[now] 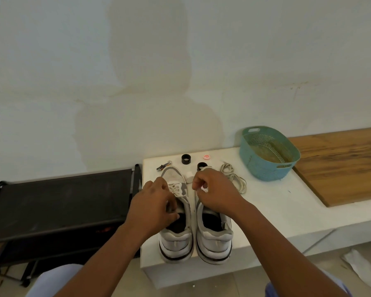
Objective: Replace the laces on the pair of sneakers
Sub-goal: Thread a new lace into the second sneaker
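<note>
Two white and grey sneakers stand side by side on a white ledge, heels toward me. The left sneaker (pixel 176 232) still has white lacing over its tongue. My left hand (pixel 154 202) lies over that sneaker's tongue and collar with curled fingers, seemingly gripping the tongue or lace. My right hand (pixel 214 189) hovers over the right sneaker (pixel 214 236) with fingers curled, pinching a white lace (pixel 194 202) that hangs down between the two shoes. A loose coil of off-white laces (pixel 234 176) lies on the ledge to the right of the shoes.
A teal perforated basket (pixel 266 168) sits at the back right of the white ledge (pixel 276 202). Two black rings (pixel 186 159), a red-white round cap (pixel 206 156) and a small metal tool (pixel 164 166) lie behind the shoes. A wooden board (pixel 341 163) is right, a black rack (pixel 58 200) left.
</note>
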Tool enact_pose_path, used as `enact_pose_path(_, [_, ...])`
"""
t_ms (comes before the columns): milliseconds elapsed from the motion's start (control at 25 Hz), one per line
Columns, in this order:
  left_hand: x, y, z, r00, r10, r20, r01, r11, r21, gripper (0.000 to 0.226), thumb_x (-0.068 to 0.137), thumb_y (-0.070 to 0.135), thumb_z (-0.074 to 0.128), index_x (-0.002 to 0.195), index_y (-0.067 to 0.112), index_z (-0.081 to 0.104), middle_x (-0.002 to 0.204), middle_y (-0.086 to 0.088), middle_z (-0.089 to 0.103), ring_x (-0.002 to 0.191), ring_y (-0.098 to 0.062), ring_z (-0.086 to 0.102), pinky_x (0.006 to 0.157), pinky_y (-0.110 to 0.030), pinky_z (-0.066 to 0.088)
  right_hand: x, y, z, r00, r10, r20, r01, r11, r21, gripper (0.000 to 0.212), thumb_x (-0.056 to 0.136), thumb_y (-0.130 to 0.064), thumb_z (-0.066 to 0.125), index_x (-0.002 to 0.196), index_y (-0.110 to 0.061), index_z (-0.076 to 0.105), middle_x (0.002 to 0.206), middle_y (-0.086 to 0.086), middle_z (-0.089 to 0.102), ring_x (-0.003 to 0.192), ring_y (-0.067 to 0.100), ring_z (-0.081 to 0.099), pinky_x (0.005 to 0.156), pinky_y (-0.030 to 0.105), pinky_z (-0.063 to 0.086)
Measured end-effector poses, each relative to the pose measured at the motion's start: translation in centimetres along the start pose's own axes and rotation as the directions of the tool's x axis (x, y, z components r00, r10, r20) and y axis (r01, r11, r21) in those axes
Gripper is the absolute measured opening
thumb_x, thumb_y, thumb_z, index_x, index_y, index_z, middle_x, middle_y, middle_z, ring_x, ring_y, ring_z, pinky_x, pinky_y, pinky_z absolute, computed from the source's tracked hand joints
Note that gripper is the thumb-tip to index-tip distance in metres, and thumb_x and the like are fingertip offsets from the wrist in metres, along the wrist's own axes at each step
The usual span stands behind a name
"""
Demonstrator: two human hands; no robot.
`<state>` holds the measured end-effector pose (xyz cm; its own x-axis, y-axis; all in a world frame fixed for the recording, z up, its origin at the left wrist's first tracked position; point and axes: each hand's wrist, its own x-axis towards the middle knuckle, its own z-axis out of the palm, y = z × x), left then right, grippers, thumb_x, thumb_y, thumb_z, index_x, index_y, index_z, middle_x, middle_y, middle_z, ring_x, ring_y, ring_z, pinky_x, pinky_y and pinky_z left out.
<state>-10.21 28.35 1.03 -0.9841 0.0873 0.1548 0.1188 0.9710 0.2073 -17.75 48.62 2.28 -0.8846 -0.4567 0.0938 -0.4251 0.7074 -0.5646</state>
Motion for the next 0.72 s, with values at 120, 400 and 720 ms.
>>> enact_pose_path(120, [-0.3,0.9,1.3,1.0,0.005,-0.009,-0.003,0.994,0.113,0.031,0.075,0.053,0.081,0.096,0.031,0.072,0.116,0.011,0.047,0.099,-0.013,0.047,0.073,-0.027,0.052,-1.6,-0.3,-1.1,0.998,0.064,0.026,-0.056,0.971,-0.232,0.01,0.079,-0.021,0.066,0.082,-0.03,0.066,0.1,-0.009,0.054,0.098,0.015,0.053,0.077,0.034,0.052])
enact_pose_path(400, [-0.5,1.1,2.2,0.996,-0.012,-0.093,0.023,0.993,0.114,0.01,0.076,0.027,0.077,0.083,0.023,0.071,0.105,0.006,0.051,0.082,-0.014,0.048,0.057,-0.031,0.053,-4.5,0.0,-2.3,0.983,0.18,0.033,-0.149,0.894,-0.422,0.021,0.076,-0.035,0.082,0.091,-0.028,0.07,0.111,-0.001,0.052,0.11,0.02,0.049,0.076,0.033,0.047])
enact_pose_path(720, [-0.2,0.5,1.4,0.989,0.064,-0.137,-0.062,0.998,0.019,0.002,0.102,0.024,0.055,0.102,0.023,0.053,0.087,0.006,0.058,0.067,-0.013,0.051,0.06,-0.024,0.04,-5.1,-0.4,0.1,0.988,0.132,0.077,-0.06,0.798,-0.599,0.033,0.082,-0.027,0.076,0.115,-0.027,0.068,0.12,0.006,0.046,0.106,0.026,0.054,0.07,0.033,0.043])
